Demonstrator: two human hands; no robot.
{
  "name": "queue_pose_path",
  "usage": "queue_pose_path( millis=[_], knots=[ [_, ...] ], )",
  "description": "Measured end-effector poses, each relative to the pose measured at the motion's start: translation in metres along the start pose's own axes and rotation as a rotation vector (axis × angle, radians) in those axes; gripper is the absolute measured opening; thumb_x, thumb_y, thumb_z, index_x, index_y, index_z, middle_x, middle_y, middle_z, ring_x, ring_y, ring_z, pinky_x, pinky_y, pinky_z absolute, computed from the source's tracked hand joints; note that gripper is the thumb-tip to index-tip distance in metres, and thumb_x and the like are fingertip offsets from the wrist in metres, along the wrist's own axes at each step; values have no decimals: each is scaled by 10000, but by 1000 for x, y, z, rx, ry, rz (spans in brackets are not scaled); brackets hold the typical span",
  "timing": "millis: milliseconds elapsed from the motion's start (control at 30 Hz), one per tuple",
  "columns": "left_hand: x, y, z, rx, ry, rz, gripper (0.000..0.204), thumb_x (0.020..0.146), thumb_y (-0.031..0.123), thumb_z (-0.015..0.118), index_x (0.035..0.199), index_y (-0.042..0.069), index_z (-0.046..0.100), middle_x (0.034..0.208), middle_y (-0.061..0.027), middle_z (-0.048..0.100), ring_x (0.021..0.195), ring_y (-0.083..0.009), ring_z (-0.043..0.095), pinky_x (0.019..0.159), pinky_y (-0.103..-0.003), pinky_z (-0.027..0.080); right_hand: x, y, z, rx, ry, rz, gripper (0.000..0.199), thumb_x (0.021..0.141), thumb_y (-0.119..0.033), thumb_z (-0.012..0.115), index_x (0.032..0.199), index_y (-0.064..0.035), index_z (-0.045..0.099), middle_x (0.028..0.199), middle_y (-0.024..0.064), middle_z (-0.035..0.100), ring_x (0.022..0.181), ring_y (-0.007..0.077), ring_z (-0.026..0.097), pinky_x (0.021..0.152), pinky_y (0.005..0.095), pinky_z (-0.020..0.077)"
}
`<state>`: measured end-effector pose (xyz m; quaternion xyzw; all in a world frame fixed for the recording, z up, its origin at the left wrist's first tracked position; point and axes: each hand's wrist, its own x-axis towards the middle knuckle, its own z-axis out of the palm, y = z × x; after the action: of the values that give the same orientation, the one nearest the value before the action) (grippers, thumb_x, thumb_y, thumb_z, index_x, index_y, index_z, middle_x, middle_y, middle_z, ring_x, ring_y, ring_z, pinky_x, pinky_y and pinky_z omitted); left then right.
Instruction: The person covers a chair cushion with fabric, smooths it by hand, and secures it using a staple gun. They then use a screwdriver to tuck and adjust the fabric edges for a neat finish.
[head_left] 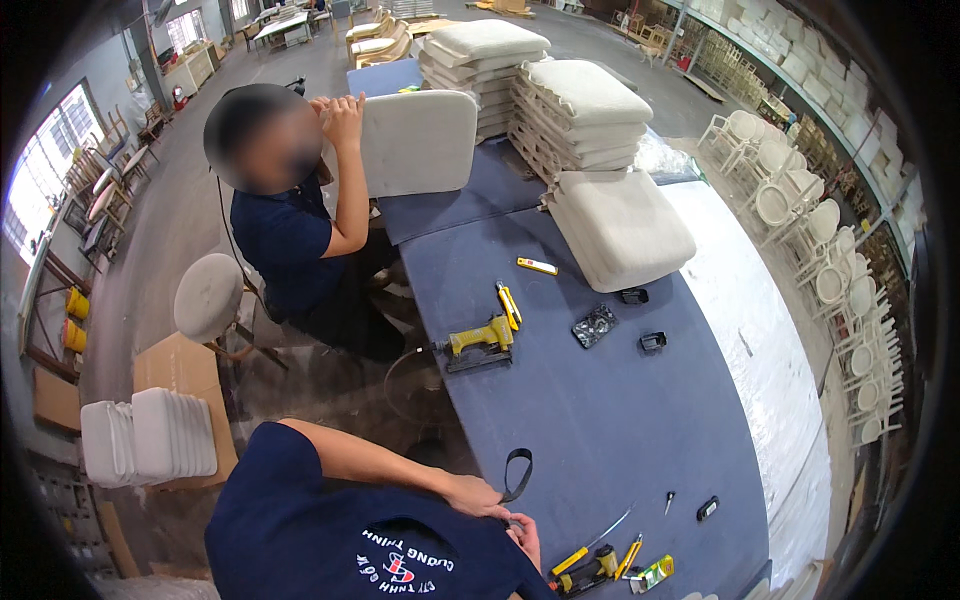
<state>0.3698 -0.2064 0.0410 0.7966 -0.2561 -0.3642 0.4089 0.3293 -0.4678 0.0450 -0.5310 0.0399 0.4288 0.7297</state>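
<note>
Low in the view, both my hands meet in front of my navy shirt at the table's near edge. My left hand is closed with its fingertips pinched at the base of a black strap loop, which stands up from it. Just below, my right hand has its fingers curled close to the left fingertips. What it grips is hidden, and my shirt covers part of it. Nearest to the hands on the table lie a yellow-handled tool, a yellow-and-black staple gun, a yellow utility knife and a small yellow-green box.
A co-worker across the corner raises a hand beside an upright pale seat cushion. Cushion stacks stand on the blue-grey table. Another staple gun with a hose lies mid-table. Cushions sit on cardboard at left.
</note>
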Motion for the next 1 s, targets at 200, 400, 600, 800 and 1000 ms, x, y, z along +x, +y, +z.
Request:
queue_pose_path(
  millis=[200,400,600,800,1000],
  knots=[
    [-3,9,-5,42,-43,-18,717,1133,559,309,1108,-84,626,1002,-343,702,1004,-536,680,869,-577,531,7,-4,3,-89,-22,60,412,1071,-46,589,1446,-43,418,1138,59,655,996,98,655,873,242,546],
    [-7,1,18,-154,109,-80,802,1107,641,300,1059,-86,634,1011,-353,695,1024,-537,671,862,-582,507,9,-4,-2,-154,-58,10,379,1074,-42,574,1430,-31,444,1150,68,654,1004,106,649,887,238,531],
    [-19,27,-6,-225,172,-137,752,1119,606,314,1069,-75,629,1035,-338,691,1054,-512,663,892,-559,497,12,37,-33,-87,15,-34,336,1075,-53,580,1396,-34,481,1100,46,644,972,88,625,856,228,512],
    [-1,5,-2,-122,16,-87,779,1116,627,300,1046,-80,618,1048,-341,687,1055,-502,662,881,-563,489,8,0,-10,-81,-6,-20,351,1079,-86,598,1400,-52,459,1135,49,635,1030,97,635,889,241,526],
    [4,17,-16,-81,-76,-46,764,1120,616,296,1030,-78,604,963,-346,681,965,-519,682,830,-569,514,3,3,-7,-75,7,-16,424,1089,-97,587,1450,-92,365,1113,48,625,992,85,613,864,246,503]
  ],
)
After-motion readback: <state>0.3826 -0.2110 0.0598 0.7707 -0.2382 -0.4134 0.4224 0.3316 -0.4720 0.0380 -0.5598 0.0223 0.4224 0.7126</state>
